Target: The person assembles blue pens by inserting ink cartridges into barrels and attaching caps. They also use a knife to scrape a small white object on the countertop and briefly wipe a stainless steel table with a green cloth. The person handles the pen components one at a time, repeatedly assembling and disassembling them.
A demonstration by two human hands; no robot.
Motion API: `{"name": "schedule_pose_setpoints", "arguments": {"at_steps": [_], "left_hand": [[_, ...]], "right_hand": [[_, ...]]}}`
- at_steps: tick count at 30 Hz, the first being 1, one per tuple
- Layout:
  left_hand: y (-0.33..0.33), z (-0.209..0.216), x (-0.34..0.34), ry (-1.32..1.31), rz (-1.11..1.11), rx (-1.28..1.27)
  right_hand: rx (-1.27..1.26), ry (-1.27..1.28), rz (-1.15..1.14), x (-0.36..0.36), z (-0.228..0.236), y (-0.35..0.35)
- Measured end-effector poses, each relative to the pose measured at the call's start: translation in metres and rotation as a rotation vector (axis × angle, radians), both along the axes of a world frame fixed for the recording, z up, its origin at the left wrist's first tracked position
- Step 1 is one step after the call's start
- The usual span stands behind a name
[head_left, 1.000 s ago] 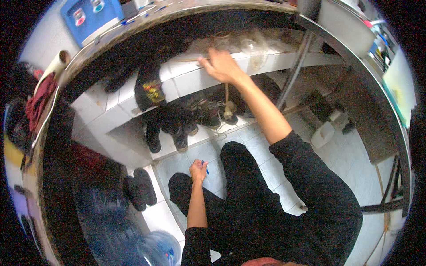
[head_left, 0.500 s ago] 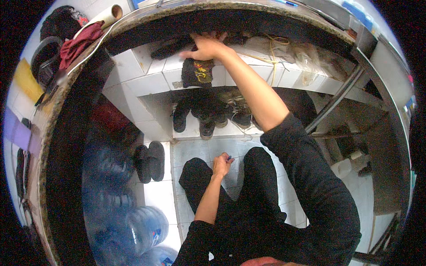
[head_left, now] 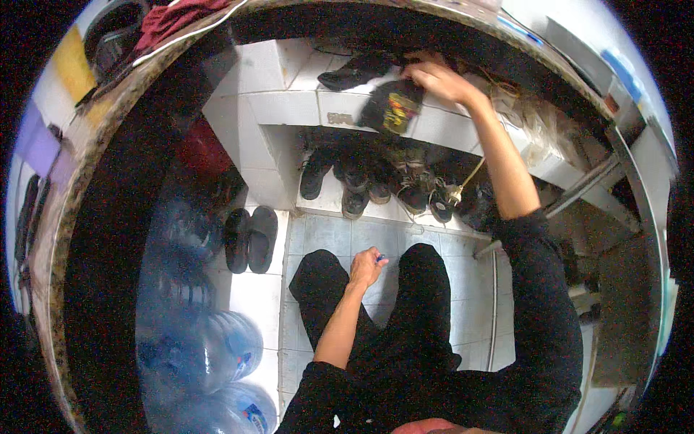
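Note:
My right hand [head_left: 439, 78] reaches to the white-tiled shelf under the counter, its fingers closed at the upper edge of a black cloth piece [head_left: 394, 108] with a yellow and red print. The cloth hangs over the shelf's front edge, tilted and slightly blurred; its kind is unclear. Just left of it on the shelf lies a black shoe [head_left: 354, 71]. Low between my knees, my left hand [head_left: 366, 267] is closed round a small blue object [head_left: 381, 257], mostly hidden by the fingers.
Several dark shoes [head_left: 354, 192] stand below the shelf. A pair of dark slippers [head_left: 262, 239] lies at left, with large blue water bottles [head_left: 235, 347] nearer me. Overhead curves the counter edge [head_left: 94, 188]. Clear plastic bags [head_left: 546, 134] lie on the shelf at right.
My view has shifted, so the scene sits farther right. My right hand has moved right along the shelf, and the black cloth has tilted and shifted with it. My left hand keeps its place.

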State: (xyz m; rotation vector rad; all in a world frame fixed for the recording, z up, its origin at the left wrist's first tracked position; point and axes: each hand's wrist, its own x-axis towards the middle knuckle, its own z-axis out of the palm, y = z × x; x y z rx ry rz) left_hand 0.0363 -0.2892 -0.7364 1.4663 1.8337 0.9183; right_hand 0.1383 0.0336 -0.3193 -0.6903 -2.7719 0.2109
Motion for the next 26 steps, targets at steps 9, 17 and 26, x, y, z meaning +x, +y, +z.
{"name": "schedule_pose_setpoints", "arguments": {"at_steps": [9,17,26], "left_hand": [[0.006,-0.002,-0.003,0.034,-0.051,-0.048],[0.008,0.008,0.019,0.056,-0.118,-0.074],[0.008,-0.014,0.031,0.123,-0.18,-0.279]], "right_hand": [[0.193,-0.048,-0.174,-0.043,0.01,-0.043],[0.041,0.168,-0.212,-0.198,-0.029,-0.028],[0.137,0.272,-0.237,-0.199,-0.028,-0.048]]}}
